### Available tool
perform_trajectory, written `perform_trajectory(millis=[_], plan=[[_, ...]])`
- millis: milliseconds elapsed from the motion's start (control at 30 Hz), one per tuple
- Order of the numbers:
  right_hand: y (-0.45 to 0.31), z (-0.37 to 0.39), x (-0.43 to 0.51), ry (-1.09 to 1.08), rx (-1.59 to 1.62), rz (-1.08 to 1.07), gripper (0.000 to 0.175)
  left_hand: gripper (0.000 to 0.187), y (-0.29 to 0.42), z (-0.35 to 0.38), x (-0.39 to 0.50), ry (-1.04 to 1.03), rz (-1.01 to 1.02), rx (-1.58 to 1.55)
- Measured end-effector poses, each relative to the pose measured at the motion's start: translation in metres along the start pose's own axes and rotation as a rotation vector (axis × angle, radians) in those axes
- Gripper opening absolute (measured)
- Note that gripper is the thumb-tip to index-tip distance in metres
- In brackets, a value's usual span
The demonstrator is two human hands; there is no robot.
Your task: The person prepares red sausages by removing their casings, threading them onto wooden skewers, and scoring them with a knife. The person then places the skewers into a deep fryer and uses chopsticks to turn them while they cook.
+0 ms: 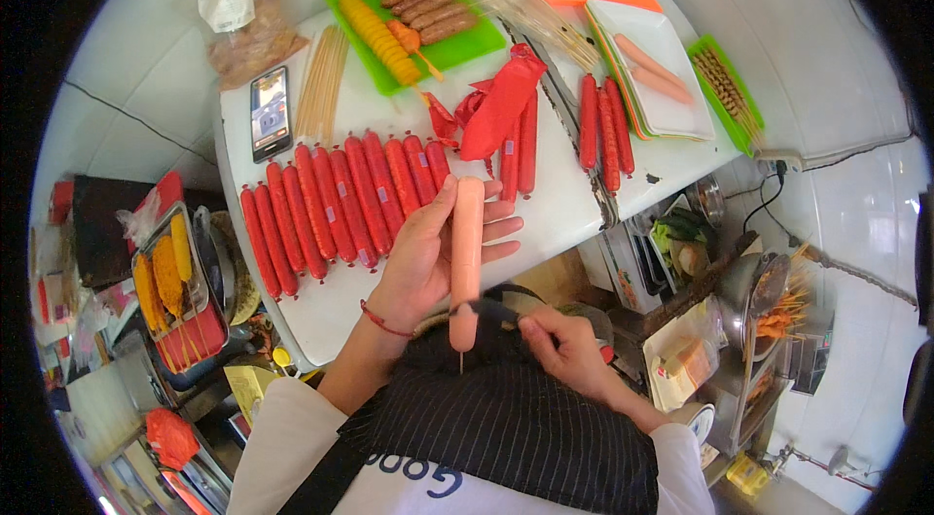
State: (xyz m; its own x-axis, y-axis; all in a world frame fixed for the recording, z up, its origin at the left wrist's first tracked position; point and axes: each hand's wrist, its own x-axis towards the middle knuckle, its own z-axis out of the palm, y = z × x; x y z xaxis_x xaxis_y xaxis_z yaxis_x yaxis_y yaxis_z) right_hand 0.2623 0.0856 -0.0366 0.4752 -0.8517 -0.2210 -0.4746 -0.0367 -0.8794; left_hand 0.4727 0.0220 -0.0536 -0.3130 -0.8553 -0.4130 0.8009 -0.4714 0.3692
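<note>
My left hand [414, 256] holds a peeled pink sausage [467, 245] across its palm, thumb along the side and the other fingers spread behind. A thin skewer [461, 363] sticks out of the sausage's lower end, pointing towards my apron. My right hand [565, 349] grips a small dark knife [500, 314], its blade against the sausage near that end. Shallow cut lines mark the sausage's surface. Beyond my left hand lies a row of red-wrapped sausages [336, 205] on the white table [558, 212]. Crumpled red casings [503, 103] rest on more wrapped sausages.
At the back, a green tray [467, 52] carries skewered meat and a spiral-cut yellow skewer. Bamboo skewers [322, 84] lie beside a phone [271, 114]. To the right, a white tray [682, 117] holds peeled sausages. A metal tray [201, 289] with coated skewers stands at left.
</note>
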Motion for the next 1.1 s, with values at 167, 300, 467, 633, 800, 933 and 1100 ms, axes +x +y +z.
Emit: perform_trajectory(millis=[167, 300, 467, 633, 800, 933, 1100], plan=[[0.012, -0.021, -0.019, -0.062, -0.046, 0.096, 0.022, 0.051, -0.011, 0.016, 0.023, 0.053, -0.112, 0.029], [0.024, -0.048, -0.037, 0.327, 0.581, 0.277, 0.025, 0.043, -0.002, 0.068, 0.092, -0.135, 0.056, 0.436], [0.046, -0.037, -0.055, 0.375, 1.313, 0.286, 0.021, 0.03, -0.037, 0.169, 0.251, -0.494, 0.716, 1.336], [0.073, -0.034, -0.073, 0.429, 1.424, 0.299, 0.025, 0.028, -0.118, 0.199, 0.355, -0.522, 0.958, 1.918], [0.09, -0.04, -0.075, 0.469, 1.394, 0.329, 0.026, 0.022, -0.16, 0.186, 0.405, -0.36, 1.082, 2.081], [0.094, -0.046, -0.07, 0.437, 1.313, 0.364, 0.027, 0.028, -0.144, 0.188, 0.39, -0.421, 0.915, 2.136], [0.096, -0.051, -0.04, 0.2, 1.197, 0.39, 0.032, 0.039, -0.077, 0.158, 0.288, -0.398, 1.033, 1.597]])
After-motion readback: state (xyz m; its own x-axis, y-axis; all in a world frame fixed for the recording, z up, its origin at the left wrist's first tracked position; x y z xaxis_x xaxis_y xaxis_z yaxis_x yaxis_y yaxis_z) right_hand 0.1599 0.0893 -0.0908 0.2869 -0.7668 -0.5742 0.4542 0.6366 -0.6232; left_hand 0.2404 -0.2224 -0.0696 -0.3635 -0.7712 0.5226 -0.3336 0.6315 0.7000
